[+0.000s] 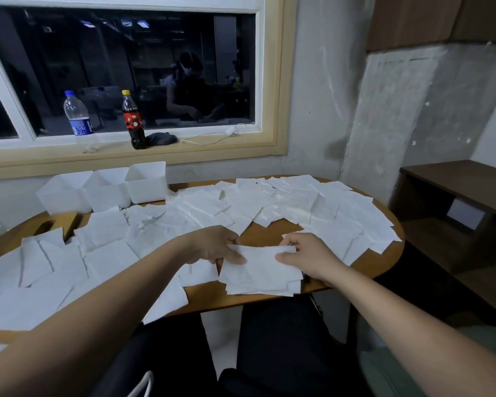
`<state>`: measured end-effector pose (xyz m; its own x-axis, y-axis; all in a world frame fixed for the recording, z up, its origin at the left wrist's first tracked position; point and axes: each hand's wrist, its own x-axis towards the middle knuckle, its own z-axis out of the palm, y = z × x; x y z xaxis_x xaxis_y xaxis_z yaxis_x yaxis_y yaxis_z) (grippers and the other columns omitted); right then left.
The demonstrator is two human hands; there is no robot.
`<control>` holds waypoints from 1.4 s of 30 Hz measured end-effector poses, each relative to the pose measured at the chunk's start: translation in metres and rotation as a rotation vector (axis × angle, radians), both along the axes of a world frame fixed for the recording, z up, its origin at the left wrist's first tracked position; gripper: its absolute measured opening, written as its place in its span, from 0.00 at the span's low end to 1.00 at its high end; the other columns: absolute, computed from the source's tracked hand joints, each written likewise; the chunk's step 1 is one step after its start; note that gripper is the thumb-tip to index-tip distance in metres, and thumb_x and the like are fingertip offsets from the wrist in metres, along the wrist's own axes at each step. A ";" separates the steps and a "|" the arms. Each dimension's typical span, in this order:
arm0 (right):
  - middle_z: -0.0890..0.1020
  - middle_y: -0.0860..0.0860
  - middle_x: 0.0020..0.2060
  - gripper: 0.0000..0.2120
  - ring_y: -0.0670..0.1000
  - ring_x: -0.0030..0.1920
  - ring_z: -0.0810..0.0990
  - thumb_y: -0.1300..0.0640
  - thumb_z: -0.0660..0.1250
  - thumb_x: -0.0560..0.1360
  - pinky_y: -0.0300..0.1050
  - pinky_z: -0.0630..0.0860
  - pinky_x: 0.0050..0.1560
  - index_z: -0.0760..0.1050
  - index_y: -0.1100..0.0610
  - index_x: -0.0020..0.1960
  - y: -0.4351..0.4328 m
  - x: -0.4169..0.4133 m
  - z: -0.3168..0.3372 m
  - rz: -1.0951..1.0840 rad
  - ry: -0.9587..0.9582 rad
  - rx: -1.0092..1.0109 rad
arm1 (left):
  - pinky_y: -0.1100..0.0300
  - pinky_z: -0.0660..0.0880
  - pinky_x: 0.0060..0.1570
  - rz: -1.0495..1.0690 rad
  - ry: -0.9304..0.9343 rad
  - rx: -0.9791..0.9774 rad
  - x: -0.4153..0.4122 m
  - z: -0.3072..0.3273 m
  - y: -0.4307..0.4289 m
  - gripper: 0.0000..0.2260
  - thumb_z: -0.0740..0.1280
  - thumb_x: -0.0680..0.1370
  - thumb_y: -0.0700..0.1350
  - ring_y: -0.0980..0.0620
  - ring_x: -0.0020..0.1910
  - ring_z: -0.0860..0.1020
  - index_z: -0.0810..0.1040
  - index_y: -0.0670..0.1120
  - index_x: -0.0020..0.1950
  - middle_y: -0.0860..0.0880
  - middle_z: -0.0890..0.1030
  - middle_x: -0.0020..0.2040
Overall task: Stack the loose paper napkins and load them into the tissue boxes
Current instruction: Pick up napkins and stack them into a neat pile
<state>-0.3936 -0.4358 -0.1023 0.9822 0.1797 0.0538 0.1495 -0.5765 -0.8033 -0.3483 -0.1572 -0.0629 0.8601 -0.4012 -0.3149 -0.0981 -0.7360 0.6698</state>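
**While the Boxes Waited, a First Stack Was Begun**

As the moment was caught, one napkin [259, 260] was held just above the small stack [258, 287]. It was pinched at its left edge between thumb and fingers of the left hand [215, 245], and at its right edge between thumb and fingers of the right hand [307, 257]. Only a few sheets appeared to be gathered in that stack. Beyond the stack and on both sides of it, dozens of loose napkins [298, 207] were spread across the table [258, 233]. Well beyond the stack, to its left, three white tissue boxes [106, 190] were lined up, and nothing could be seen loaded in them. The task was judged barely begun: nearly all the stacking, and all the loading, was left.
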 end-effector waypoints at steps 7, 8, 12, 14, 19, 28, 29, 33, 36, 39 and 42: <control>0.84 0.43 0.48 0.06 0.47 0.48 0.82 0.55 0.77 0.75 0.45 0.77 0.49 0.81 0.48 0.45 0.011 -0.003 -0.009 -0.017 -0.111 -0.165 | 0.61 0.80 0.44 0.030 -0.054 0.114 -0.004 -0.003 -0.001 0.12 0.82 0.75 0.50 0.54 0.45 0.85 0.80 0.54 0.52 0.56 0.83 0.49; 0.83 0.42 0.48 0.06 0.45 0.49 0.81 0.55 0.77 0.74 0.45 0.77 0.50 0.81 0.47 0.45 0.011 -0.003 -0.009 -0.016 -0.135 -0.187 | 0.63 0.77 0.40 0.032 -0.079 0.129 -0.004 -0.003 -0.001 0.13 0.82 0.75 0.50 0.53 0.45 0.86 0.80 0.54 0.51 0.55 0.84 0.49; 0.81 0.41 0.52 0.08 0.41 0.55 0.78 0.48 0.78 0.74 0.42 0.76 0.57 0.81 0.43 0.50 0.009 0.001 -0.004 0.013 -0.164 -0.230 | 0.64 0.75 0.40 0.036 -0.138 0.106 -0.002 0.004 0.004 0.11 0.81 0.75 0.49 0.51 0.46 0.84 0.84 0.49 0.54 0.50 0.85 0.50; 0.81 0.38 0.58 0.14 0.39 0.60 0.78 0.43 0.77 0.75 0.38 0.74 0.58 0.80 0.42 0.59 0.008 0.003 0.001 0.050 -0.125 -0.197 | 0.64 0.76 0.41 0.019 -0.137 0.054 -0.001 0.013 0.005 0.10 0.80 0.77 0.48 0.49 0.48 0.82 0.84 0.49 0.55 0.49 0.85 0.52; 0.85 0.39 0.58 0.15 0.39 0.57 0.83 0.47 0.79 0.76 0.35 0.78 0.57 0.83 0.45 0.62 0.005 0.001 0.023 0.135 0.012 0.074 | 0.52 0.86 0.56 0.043 -0.096 -0.165 -0.001 0.037 0.003 0.10 0.80 0.77 0.47 0.42 0.57 0.85 0.86 0.47 0.56 0.46 0.87 0.57; 0.89 0.51 0.51 0.05 0.55 0.56 0.86 0.53 0.78 0.78 0.49 0.81 0.56 0.85 0.54 0.49 -0.013 0.002 0.029 0.030 0.020 0.178 | 0.53 0.84 0.58 0.109 0.014 -0.174 -0.004 0.016 -0.014 0.18 0.83 0.74 0.52 0.46 0.54 0.86 0.86 0.45 0.59 0.45 0.88 0.56; 0.88 0.52 0.54 0.06 0.55 0.57 0.86 0.51 0.78 0.77 0.48 0.79 0.54 0.85 0.53 0.47 -0.014 0.001 0.025 0.026 0.025 0.116 | 0.57 0.83 0.52 0.101 0.024 -0.143 -0.005 0.012 -0.015 0.17 0.82 0.74 0.51 0.48 0.50 0.85 0.85 0.45 0.57 0.45 0.87 0.52; 0.84 0.50 0.63 0.06 0.51 0.65 0.81 0.48 0.78 0.75 0.48 0.76 0.61 0.85 0.50 0.46 -0.008 -0.001 0.012 0.022 -0.016 -0.120 | 0.61 0.80 0.49 0.089 0.039 0.015 -0.010 0.000 -0.021 0.18 0.82 0.76 0.50 0.51 0.50 0.85 0.83 0.47 0.62 0.51 0.85 0.54; 0.86 0.44 0.54 0.04 0.47 0.61 0.82 0.51 0.78 0.75 0.48 0.77 0.61 0.83 0.49 0.45 -0.002 -0.004 0.005 0.005 -0.079 -0.201 | 0.55 0.83 0.56 0.076 -0.047 0.111 -0.010 -0.008 -0.022 0.22 0.83 0.73 0.51 0.49 0.50 0.86 0.83 0.44 0.63 0.48 0.85 0.56; 0.84 0.43 0.46 0.05 0.43 0.53 0.82 0.55 0.78 0.74 0.49 0.79 0.57 0.82 0.49 0.43 0.002 -0.007 0.000 0.006 -0.142 -0.243 | 0.54 0.82 0.54 0.042 -0.182 0.220 -0.013 -0.011 -0.023 0.22 0.83 0.72 0.55 0.48 0.53 0.83 0.83 0.48 0.59 0.49 0.84 0.55; 0.80 0.44 0.46 0.08 0.47 0.59 0.81 0.55 0.77 0.74 0.51 0.78 0.59 0.80 0.45 0.41 0.003 -0.008 0.000 0.030 -0.220 -0.289 | 0.52 0.82 0.60 -0.026 -0.265 0.223 -0.014 -0.008 -0.025 0.22 0.83 0.73 0.53 0.49 0.58 0.80 0.83 0.51 0.63 0.52 0.82 0.59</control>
<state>-0.4013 -0.4332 -0.1021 0.9468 0.2469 0.2064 0.3211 -0.7679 -0.5543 -0.3620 -0.1825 -0.0706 0.9140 -0.3710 -0.1641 -0.2682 -0.8561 0.4418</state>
